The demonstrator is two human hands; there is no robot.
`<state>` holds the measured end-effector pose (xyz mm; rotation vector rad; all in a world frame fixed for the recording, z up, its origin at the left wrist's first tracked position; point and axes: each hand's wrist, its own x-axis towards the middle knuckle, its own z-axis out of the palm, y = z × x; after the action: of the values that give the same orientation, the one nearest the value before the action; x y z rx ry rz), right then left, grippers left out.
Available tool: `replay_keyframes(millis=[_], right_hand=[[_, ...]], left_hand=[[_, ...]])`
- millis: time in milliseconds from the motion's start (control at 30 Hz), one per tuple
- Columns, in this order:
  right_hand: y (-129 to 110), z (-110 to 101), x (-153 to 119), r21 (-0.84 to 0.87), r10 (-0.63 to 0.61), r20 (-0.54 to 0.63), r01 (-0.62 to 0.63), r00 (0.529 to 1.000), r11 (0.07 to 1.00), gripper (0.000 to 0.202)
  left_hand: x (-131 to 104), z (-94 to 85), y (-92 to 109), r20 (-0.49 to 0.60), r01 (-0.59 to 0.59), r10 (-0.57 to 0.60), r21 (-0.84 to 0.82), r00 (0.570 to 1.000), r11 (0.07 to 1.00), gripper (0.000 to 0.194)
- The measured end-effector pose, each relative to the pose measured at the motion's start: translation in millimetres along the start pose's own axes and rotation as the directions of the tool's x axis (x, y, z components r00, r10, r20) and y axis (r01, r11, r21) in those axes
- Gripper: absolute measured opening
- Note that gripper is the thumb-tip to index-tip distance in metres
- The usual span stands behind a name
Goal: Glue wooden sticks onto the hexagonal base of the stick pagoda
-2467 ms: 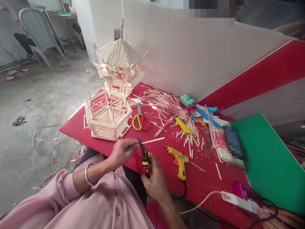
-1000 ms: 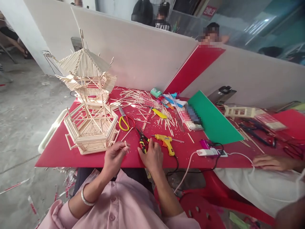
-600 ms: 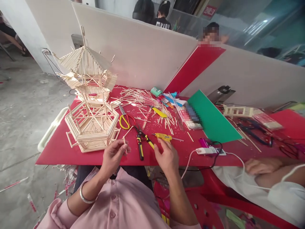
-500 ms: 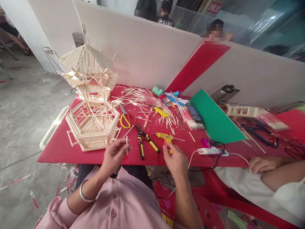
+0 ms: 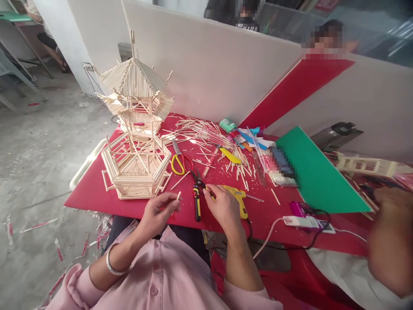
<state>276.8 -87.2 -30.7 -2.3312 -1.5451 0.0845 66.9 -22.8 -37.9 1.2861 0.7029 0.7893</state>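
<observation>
My left hand (image 5: 160, 213) pinches a short pale wooden stick (image 5: 178, 196) between thumb and fingertips, above the table's front edge. My right hand (image 5: 222, 206) is closed around one handle of the black-and-yellow cutting pliers (image 5: 197, 202). The pliers lie with handles spread, and the gripped handle is mostly hidden by my fingers. Just beyond that hand rests a yellow glue gun (image 5: 240, 200), partly covered. To the left stands a tiered pagoda model (image 5: 134, 150) built of wooden sticks. Scissors (image 5: 178, 159) with yellow and red handles lie between model and pliers.
Loose sticks (image 5: 206, 133) are scattered over the red table (image 5: 87, 189). A yellow utility knife (image 5: 229, 155) lies among them. A green board (image 5: 318, 176) and a power strip (image 5: 300, 221) with cables are on the right. A co-worker's arm (image 5: 390, 241) reaches in there.
My right hand has left the glue gun and moved left onto the pliers' handle. My left hand still holds the stick, now tilted. The view has turned left; the co-worker's arm has lifted.
</observation>
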Motion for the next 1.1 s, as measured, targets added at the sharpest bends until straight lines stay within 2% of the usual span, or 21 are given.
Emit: replay_keyframes(millis=[67, 167, 300, 367, 533, 633, 733, 833, 900, 967, 1000, 1033, 1067, 1100], right_hand=[[-14, -3, 16, -0.009, -0.042, 0.055, 0.042, 0.998, 0.999, 0.031], [-38, -2, 55, -0.038, -0.086, 0.18, 0.094, 0.98, 0.995, 0.033], [-65, 21, 115, -0.06, -0.037, 0.282, 0.056, 0.959, 0.997, 0.044], [-71, 36, 137, -0.061, -0.005, 0.335, 0.027, 0.942, 0.998, 0.047], [-66, 52, 165, 0.034, 0.042, 0.404, -0.061, 0.914, 0.998, 0.04], [-57, 48, 179, 0.166, 0.067, 0.416, -0.148, 0.907, 0.975, 0.036], [-53, 36, 187, 0.355, 0.054, 0.364, -0.192, 0.93, 0.915, 0.038], [-49, 17, 175, 0.513, 0.031, 0.267, -0.169, 0.963, 0.841, 0.046], [-44, 1, 149, 0.641, -0.01, 0.195, -0.12, 0.981, 0.759, 0.05], [-36, -13, 110, 0.862, -0.111, 0.103, -0.033, 0.988, 0.507, 0.054], [-32, -18, 87, 0.908, -0.16, 0.086, -0.012, 0.983, 0.418, 0.055], [-28, -22, 62, 0.929, -0.177, 0.067, 0.003, 0.982, 0.37, 0.055], [-24, -23, 38, 0.931, -0.185, 0.054, 0.017, 0.981, 0.365, 0.053], [-21, -24, 14, 0.911, -0.19, 0.058, 0.026, 0.98, 0.413, 0.05]], left_hand=[[-1, -0.5, -2, -0.017, 0.015, -0.015, -0.004, 1.0, 1.0, 0.032], [-2, 3.2, -2, -0.028, 0.041, -0.043, -0.055, 0.999, 0.998, 0.037], [-2, 9.3, 2, -0.046, 0.065, -0.071, -0.107, 0.996, 0.992, 0.039], [-3, 9.5, 4, -0.07, 0.069, -0.078, -0.127, 0.994, 0.989, 0.04], [-9, 5.2, 6, -0.122, 0.052, -0.067, -0.122, 0.99, 0.991, 0.037], [-10, 4.8, 5, -0.138, 0.031, -0.046, -0.112, 0.989, 0.993, 0.037], [-11, 6.3, 4, -0.133, 0.0, -0.015, -0.112, 0.991, 0.994, 0.037], [-11, 7.3, 4, -0.13, -0.046, 0.03, -0.123, 0.991, 0.991, 0.036], [-11, 6.8, 6, -0.136, -0.075, 0.059, -0.118, 0.989, 0.99, 0.032], [-10, 5.5, 9, -0.144, -0.101, 0.086, -0.101, 0.986, 0.99, 0.029], [-10, 4.5, 11, -0.15, -0.113, 0.099, -0.084, 0.984, 0.99, 0.027], [-9, 3.5, 13, -0.156, -0.123, 0.112, -0.062, 0.981, 0.99, 0.026], [-9, 2.4, 15, -0.158, -0.132, 0.125, -0.035, 0.979, 0.991, 0.025], [-9, 1.3, 17, -0.159, -0.141, 0.139, -0.002, 0.978, 0.99, 0.024]])
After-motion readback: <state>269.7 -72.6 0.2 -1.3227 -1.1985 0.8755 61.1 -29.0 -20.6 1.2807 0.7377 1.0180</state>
